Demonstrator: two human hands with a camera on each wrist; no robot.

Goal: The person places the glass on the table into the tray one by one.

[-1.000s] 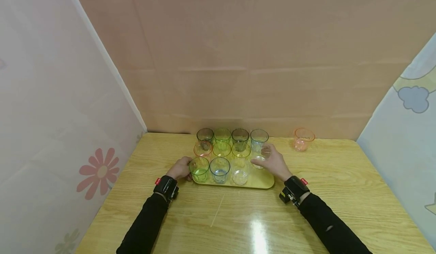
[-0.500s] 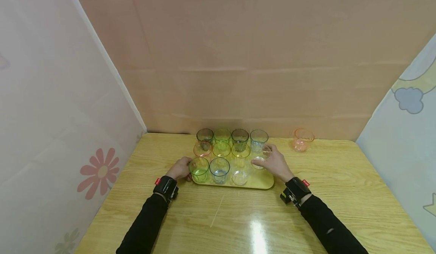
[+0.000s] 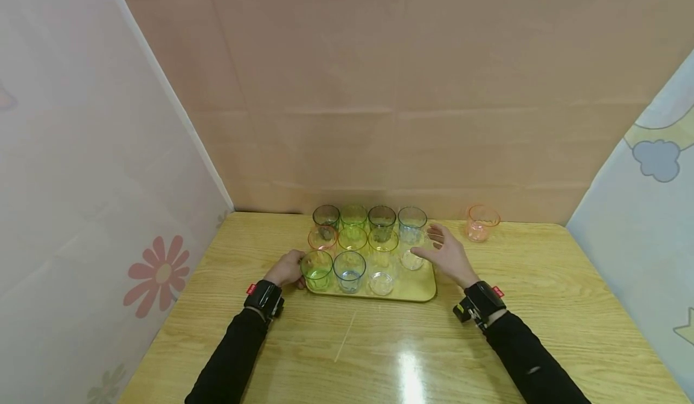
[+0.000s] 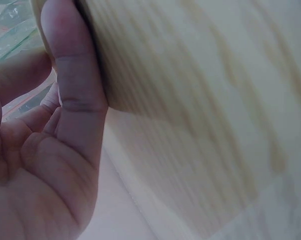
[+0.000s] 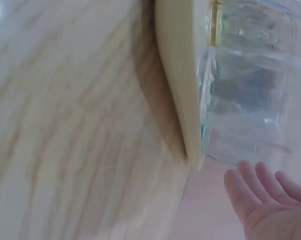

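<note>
Head view: both hands at a yellow tray [image 3: 420, 289] of coloured glasses on a wooden table [image 3: 542, 307].
Right hand [image 3: 447, 253] is released, fingers spread and relaxed, holding nothing, just beside the clear glass [image 3: 412, 253] standing upright at the right end of the tray's middle row; whether a fingertip touches it can't be told. Left hand [image 3: 287, 268] sits at the tray's left edge next to the green glass [image 3: 317, 268] in the front row; its wrist view shows the thumb [image 4: 73, 65] flat against the tray side, other fingers mostly hidden, so whether it grasps can't be told. Eleven glasses on the tray, three rows. One orange glass [image 3: 482, 222] stands alone on the table, well apart, far right near the back wall.
</note>
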